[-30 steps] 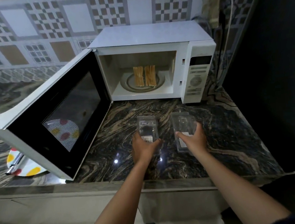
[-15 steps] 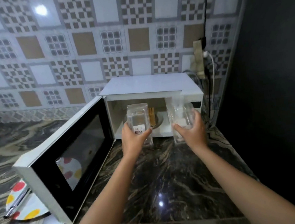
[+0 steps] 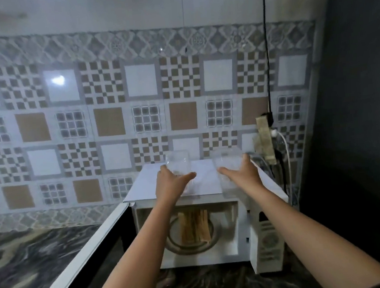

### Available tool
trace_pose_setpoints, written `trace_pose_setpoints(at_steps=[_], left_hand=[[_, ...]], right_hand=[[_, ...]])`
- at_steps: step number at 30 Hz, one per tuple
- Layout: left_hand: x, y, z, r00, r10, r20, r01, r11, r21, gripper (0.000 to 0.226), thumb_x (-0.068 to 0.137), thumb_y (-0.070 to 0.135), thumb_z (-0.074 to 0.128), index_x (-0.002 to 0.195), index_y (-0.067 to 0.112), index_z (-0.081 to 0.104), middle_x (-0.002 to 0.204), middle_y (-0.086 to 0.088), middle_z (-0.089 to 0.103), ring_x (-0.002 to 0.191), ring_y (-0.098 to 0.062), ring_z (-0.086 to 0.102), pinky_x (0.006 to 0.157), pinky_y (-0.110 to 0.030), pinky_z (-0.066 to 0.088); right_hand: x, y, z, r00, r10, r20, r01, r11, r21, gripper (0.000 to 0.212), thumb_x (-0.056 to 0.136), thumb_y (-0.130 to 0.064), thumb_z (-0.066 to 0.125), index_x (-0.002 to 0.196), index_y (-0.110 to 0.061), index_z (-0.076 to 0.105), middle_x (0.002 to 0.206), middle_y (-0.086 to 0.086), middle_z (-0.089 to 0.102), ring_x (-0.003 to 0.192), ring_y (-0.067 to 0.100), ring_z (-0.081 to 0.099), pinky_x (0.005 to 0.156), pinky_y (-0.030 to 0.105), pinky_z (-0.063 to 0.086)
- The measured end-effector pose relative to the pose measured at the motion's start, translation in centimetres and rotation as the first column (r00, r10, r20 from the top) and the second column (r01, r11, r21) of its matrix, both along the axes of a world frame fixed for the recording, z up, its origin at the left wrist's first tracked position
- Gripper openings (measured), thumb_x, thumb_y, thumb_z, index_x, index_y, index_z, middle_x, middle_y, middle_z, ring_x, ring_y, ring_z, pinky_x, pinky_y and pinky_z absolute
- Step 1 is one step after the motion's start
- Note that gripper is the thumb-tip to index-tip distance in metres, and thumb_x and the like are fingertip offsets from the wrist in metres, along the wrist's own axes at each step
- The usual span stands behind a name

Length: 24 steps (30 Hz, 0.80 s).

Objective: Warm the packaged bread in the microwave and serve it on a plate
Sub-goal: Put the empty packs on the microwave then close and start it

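Bread (image 3: 194,227) in microwave (image 3: 237,252), left hand (image 3: 169,184) and right hand (image 3: 244,173) gripping clear containers (image 3: 177,163)

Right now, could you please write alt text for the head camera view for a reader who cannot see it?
The left hand holds one clear plastic container and the right hand a second container over the top of a white microwave. Its door stands open, with bread slices on the turntable inside.

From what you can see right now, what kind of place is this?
Most likely a home kitchen: a white microwave stands open with bread on its turntable, on a marbled stone counter, against a patterned tiled wall.
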<state>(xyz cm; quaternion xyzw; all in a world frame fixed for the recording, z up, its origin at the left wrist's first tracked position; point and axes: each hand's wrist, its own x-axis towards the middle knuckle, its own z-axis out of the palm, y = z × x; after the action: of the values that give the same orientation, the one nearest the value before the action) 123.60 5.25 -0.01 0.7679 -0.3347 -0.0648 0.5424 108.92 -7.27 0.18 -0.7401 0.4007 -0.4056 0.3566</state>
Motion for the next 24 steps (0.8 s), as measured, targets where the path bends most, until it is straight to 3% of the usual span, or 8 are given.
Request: trace_pose_setpoints(at_steps=[5,8,11,15,20,24], left_hand=[[3.1,-3.7,0.0,0.999,-0.001,-0.043,0.007,0.991,0.137,0.098,0.070,0.043,0.078,0.143,0.006,0.024,0.141,-0.012,0.042,0.127,-0.029,0.044,0.098,-0.036,0.042],[4.3,-5.1,-0.4,0.998,-0.014,-0.058,0.026,0.974,0.226,0.101,0.071,0.044,0.076,0.144,0.004,0.020,0.142,-0.012,0.041,0.128,-0.029,0.043,0.099,-0.035,0.041],[5.1,-6.0,-0.7,0.998,-0.007,-0.062,0.023,0.965,0.260,0.102,0.070,0.049,0.075,0.143,0.004,0.021,0.140,-0.012,0.043,0.126,-0.029,0.045,0.097,-0.035,0.042],[6.0,-6.4,-0.6,0.998,-0.022,-0.056,0.038,0.953,0.302,0.098,0.067,0.054,0.075,0.138,0.002,0.031,0.134,-0.013,0.050,0.121,-0.029,0.050,0.091,-0.032,0.044],[6.2,-6.4,-0.6,0.998,-0.039,-0.051,0.051,0.963,0.265,0.075,0.070,0.046,0.076,0.125,0.003,0.047,0.122,-0.012,0.058,0.112,-0.028,0.055,0.079,-0.028,0.041],[6.0,-5.9,-0.2,0.998,-0.046,-0.038,0.055,0.963,0.264,0.075,0.072,0.042,0.076,0.128,0.003,0.044,0.125,-0.014,0.056,0.114,-0.030,0.054,0.088,-0.034,0.045]], right_hand=[[3.4,-2.7,0.1,0.986,0.011,-0.165,-0.002,0.999,0.052,0.091,0.070,-0.051,0.073,0.139,-0.015,0.026,0.137,0.010,0.046,0.120,0.030,0.050,0.096,0.044,0.048],[4.7,-3.8,-0.4,0.961,0.017,-0.276,0.002,0.998,0.069,0.096,0.074,-0.053,0.069,0.144,-0.016,0.015,0.142,0.012,0.042,0.123,0.032,0.048,0.093,0.039,0.047],[5.8,-4.7,-0.4,0.929,0.006,-0.371,0.026,0.996,0.081,0.100,0.076,-0.058,0.065,0.146,-0.012,0.010,0.139,0.013,0.045,0.116,0.031,0.053,0.085,0.036,0.049],[6.7,-4.8,-0.5,0.898,-0.043,-0.438,0.076,0.995,0.058,0.100,0.082,-0.061,0.055,0.148,-0.008,0.001,0.144,0.015,0.040,0.121,0.032,0.050,0.087,0.037,0.047],[7.2,-4.5,-1.1,0.908,-0.015,-0.419,0.045,0.997,0.061,0.079,0.091,-0.043,0.054,0.148,-0.008,0.012,0.140,0.015,0.045,0.121,0.031,0.050,0.089,0.036,0.045],[6.8,-4.3,-0.5,0.931,0.037,-0.362,0.011,0.991,0.130,0.064,0.090,-0.020,0.056,0.143,-0.009,0.024,0.126,0.014,0.055,0.100,0.027,0.057,0.064,0.027,0.043]])
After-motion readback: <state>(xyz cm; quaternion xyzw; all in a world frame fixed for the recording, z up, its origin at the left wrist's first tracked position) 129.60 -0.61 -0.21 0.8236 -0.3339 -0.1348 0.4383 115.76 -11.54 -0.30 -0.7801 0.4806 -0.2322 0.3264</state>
